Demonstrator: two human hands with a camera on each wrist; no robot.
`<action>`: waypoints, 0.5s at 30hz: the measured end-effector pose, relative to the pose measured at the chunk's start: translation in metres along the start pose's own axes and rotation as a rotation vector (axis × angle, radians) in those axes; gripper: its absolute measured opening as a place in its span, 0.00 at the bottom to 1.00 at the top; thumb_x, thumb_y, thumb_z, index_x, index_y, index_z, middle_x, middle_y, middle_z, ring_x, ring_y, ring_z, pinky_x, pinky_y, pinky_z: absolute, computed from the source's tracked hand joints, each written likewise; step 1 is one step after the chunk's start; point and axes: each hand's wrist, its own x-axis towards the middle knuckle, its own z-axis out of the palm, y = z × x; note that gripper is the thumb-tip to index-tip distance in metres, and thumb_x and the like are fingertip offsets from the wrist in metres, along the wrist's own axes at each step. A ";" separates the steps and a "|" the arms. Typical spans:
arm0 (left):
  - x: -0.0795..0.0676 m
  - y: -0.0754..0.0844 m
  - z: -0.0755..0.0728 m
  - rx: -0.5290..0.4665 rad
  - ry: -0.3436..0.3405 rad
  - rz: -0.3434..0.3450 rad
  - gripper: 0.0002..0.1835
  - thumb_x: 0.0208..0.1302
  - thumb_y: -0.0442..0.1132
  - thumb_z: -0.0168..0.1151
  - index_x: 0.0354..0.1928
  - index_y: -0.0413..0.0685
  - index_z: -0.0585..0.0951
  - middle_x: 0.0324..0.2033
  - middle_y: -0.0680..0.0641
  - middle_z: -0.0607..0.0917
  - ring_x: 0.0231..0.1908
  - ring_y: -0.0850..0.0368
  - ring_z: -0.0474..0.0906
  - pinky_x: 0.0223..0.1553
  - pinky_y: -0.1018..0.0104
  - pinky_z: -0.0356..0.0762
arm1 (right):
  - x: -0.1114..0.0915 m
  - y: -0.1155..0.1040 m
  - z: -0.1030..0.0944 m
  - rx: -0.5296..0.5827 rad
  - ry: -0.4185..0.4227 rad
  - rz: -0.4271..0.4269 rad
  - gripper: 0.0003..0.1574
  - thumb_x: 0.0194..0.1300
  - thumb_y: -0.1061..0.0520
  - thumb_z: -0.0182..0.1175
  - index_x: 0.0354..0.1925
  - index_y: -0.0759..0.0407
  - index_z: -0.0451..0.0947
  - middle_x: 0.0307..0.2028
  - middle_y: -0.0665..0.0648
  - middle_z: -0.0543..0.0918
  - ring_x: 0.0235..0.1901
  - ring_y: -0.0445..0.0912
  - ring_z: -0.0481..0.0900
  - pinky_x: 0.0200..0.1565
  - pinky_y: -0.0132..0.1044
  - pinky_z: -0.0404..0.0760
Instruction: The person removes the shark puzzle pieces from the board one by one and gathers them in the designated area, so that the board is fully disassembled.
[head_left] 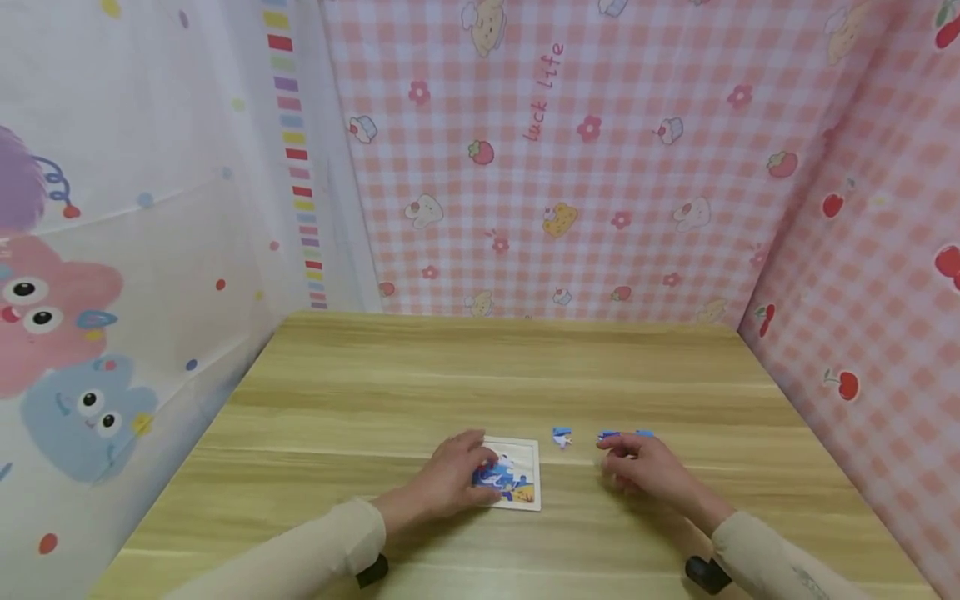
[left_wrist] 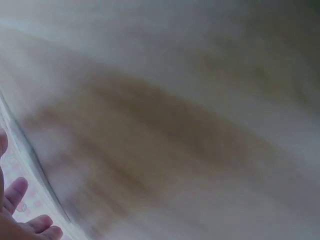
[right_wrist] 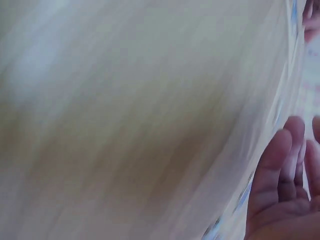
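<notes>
A square jigsaw puzzle with a pale frame lies flat on the table, its blue and yellow picture partly filled in. My left hand rests over its left side with fingers spread, hiding that edge. To the right of the puzzle is a loose blue-and-white jigsaw piece. More blue pieces lie just beyond my right hand, whose fingers are loosely bent near them. In the right wrist view, the right hand's fingers are relaxed, and nothing shows between them.
The wood-grain table is enclosed by a pink checked cloth at the back and right, and a white cartoon-print cloth at the left. Dark wrist-camera mounts sit under both wrists, close to the tabletop.
</notes>
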 end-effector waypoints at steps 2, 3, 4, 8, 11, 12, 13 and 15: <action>-0.001 -0.002 -0.002 -0.010 0.011 0.015 0.27 0.59 0.52 0.71 0.56 0.46 0.80 0.67 0.35 0.69 0.68 0.39 0.62 0.70 0.42 0.55 | 0.006 -0.007 0.013 0.015 0.017 0.022 0.21 0.67 0.62 0.63 0.55 0.71 0.76 0.32 0.58 0.79 0.27 0.49 0.79 0.25 0.36 0.79; -0.001 -0.003 -0.003 -0.013 0.016 0.027 0.26 0.58 0.51 0.72 0.55 0.46 0.80 0.66 0.35 0.70 0.68 0.38 0.62 0.69 0.42 0.55 | 0.009 -0.010 0.019 0.028 0.025 0.036 0.21 0.66 0.62 0.63 0.55 0.71 0.77 0.31 0.57 0.79 0.26 0.49 0.79 0.24 0.36 0.78; -0.001 -0.004 -0.004 -0.017 0.018 0.036 0.26 0.59 0.51 0.72 0.55 0.46 0.80 0.66 0.34 0.70 0.68 0.38 0.63 0.69 0.42 0.56 | 0.013 -0.013 0.025 0.044 0.033 0.050 0.20 0.66 0.62 0.63 0.55 0.70 0.77 0.31 0.57 0.79 0.26 0.48 0.78 0.24 0.35 0.77; -0.004 -0.011 -0.009 -0.016 0.004 0.078 0.25 0.60 0.48 0.71 0.57 0.45 0.80 0.64 0.35 0.72 0.67 0.38 0.65 0.68 0.42 0.59 | 0.025 -0.023 0.050 0.089 0.046 0.105 0.19 0.65 0.63 0.64 0.54 0.68 0.79 0.30 0.55 0.78 0.25 0.46 0.77 0.24 0.34 0.75; -0.005 -0.017 -0.011 -0.014 -0.019 0.105 0.25 0.62 0.48 0.69 0.59 0.44 0.80 0.65 0.34 0.71 0.67 0.37 0.65 0.68 0.43 0.60 | 0.032 -0.028 0.067 0.076 0.032 0.116 0.19 0.65 0.62 0.64 0.53 0.67 0.80 0.30 0.55 0.79 0.25 0.46 0.78 0.25 0.35 0.77; -0.005 -0.019 -0.012 -0.011 -0.027 0.116 0.26 0.63 0.48 0.69 0.59 0.44 0.80 0.65 0.34 0.71 0.66 0.37 0.66 0.67 0.43 0.61 | 0.034 -0.030 0.073 0.066 0.023 0.119 0.18 0.65 0.61 0.64 0.53 0.66 0.80 0.30 0.55 0.79 0.25 0.46 0.78 0.26 0.35 0.77; -0.005 -0.020 -0.013 -0.011 -0.034 0.125 0.26 0.63 0.49 0.69 0.59 0.44 0.79 0.65 0.34 0.71 0.66 0.37 0.66 0.67 0.43 0.60 | 0.036 -0.031 0.078 0.055 0.010 0.121 0.18 0.65 0.60 0.65 0.53 0.65 0.81 0.30 0.55 0.79 0.25 0.46 0.78 0.26 0.36 0.78; -0.004 -0.023 -0.015 0.004 -0.049 0.142 0.26 0.63 0.49 0.68 0.60 0.45 0.79 0.66 0.34 0.71 0.67 0.38 0.65 0.68 0.43 0.60 | 0.039 -0.032 0.087 0.039 -0.024 0.109 0.18 0.65 0.59 0.65 0.53 0.65 0.81 0.30 0.55 0.80 0.26 0.46 0.78 0.27 0.37 0.79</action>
